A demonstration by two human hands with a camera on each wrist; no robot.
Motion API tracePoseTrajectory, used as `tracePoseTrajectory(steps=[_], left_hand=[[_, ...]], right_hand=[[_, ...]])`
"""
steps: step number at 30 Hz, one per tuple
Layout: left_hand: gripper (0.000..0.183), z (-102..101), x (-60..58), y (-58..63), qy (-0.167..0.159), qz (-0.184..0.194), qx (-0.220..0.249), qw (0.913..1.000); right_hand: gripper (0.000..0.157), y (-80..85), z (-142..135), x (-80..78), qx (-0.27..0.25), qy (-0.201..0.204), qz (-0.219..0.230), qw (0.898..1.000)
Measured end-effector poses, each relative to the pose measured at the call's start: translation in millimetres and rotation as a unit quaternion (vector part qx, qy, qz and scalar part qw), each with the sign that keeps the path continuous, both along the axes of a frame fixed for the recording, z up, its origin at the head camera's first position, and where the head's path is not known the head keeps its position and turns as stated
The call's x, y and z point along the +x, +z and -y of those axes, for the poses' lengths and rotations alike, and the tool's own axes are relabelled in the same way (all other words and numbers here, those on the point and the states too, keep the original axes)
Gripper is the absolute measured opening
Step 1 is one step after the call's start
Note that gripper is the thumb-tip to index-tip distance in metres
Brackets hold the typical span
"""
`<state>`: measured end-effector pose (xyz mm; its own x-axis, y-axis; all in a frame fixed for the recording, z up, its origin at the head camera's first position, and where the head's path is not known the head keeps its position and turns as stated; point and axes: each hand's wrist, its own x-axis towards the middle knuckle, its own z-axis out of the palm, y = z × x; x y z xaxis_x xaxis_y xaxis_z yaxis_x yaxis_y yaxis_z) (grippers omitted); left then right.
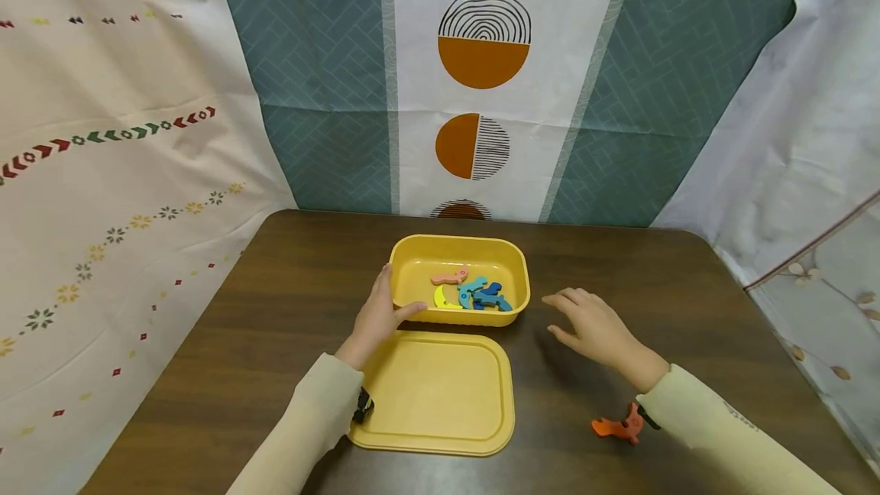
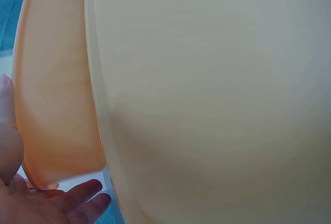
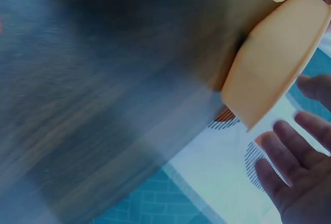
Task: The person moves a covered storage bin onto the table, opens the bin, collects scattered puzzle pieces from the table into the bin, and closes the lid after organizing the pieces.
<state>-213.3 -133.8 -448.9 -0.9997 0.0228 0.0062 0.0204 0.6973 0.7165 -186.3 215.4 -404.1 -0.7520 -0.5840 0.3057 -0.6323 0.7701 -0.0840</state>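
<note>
A yellow plastic box (image 1: pixel 458 317) holds several small flat shaped pieces: a pink piece (image 1: pixel 450 277), a yellow crescent (image 1: pixel 443 299), and teal and blue pieces (image 1: pixel 491 299) lying together. My left hand (image 1: pixel 376 315) rests at the box's front left corner, thumb along the front and fingers beside the left wall, fairly straight. In the left wrist view, the fingers of that hand (image 2: pixel 77 203) extend loosely by the box. To the right of the box, apart from it, my right hand (image 1: pixel 590 327) hovers over the table with relaxed fingers, holding nothing.
A flat yellow lid (image 1: pixel 440 392) lies in front of the box, partly under the left forearm. An orange-red shaped piece (image 1: pixel 622 426) lies on the dark wooden table (image 1: pixel 550 449) near the right sleeve. Patterned cloth (image 1: pixel 323 59) hangs behind the table.
</note>
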Motion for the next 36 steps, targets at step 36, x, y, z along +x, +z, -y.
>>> tracePoseTrajectory(steps=[36], left_hand=[[0.102, -1, -1.3, 1.4, 0.004, 0.002, 0.001, 1.0]], right_hand=[[0.04, -29.6, -56, 70.1, 0.073, 0.067, 0.222, 0.97]])
